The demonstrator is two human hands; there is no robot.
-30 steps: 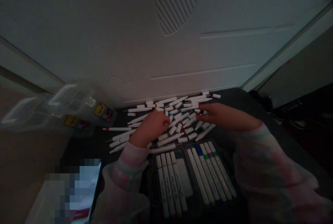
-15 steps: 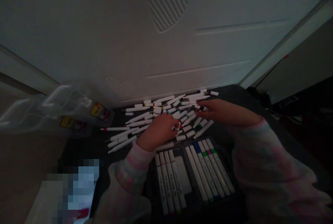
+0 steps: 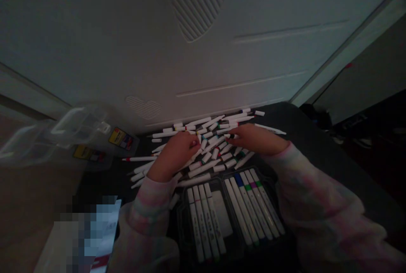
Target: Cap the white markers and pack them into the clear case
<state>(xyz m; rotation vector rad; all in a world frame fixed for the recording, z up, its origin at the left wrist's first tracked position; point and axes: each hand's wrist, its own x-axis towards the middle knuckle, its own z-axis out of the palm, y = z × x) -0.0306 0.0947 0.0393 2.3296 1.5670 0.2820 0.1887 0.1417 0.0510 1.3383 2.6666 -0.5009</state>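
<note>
A loose pile of white markers (image 3: 209,137) with coloured bands lies on a dark surface in front of me. My left hand (image 3: 173,156) rests on the left part of the pile, fingers curled over markers. My right hand (image 3: 253,138) reaches in from the right, its fingertips pinching a marker with a dark band. Nearer to me an open black marker case (image 3: 228,218) holds two rows of white markers in slots. Both my sleeves are pale pink and striped.
A white panel with embossed hearts (image 3: 196,2) rises behind the pile. Clear plastic containers (image 3: 79,129) with yellow labels stand at the left. One marker (image 3: 269,129) lies apart at the right. A blurred patch fills the lower left.
My left hand moved back left and further into the pile. My right hand slid left toward the middle. One marker now lies apart at the right.
</note>
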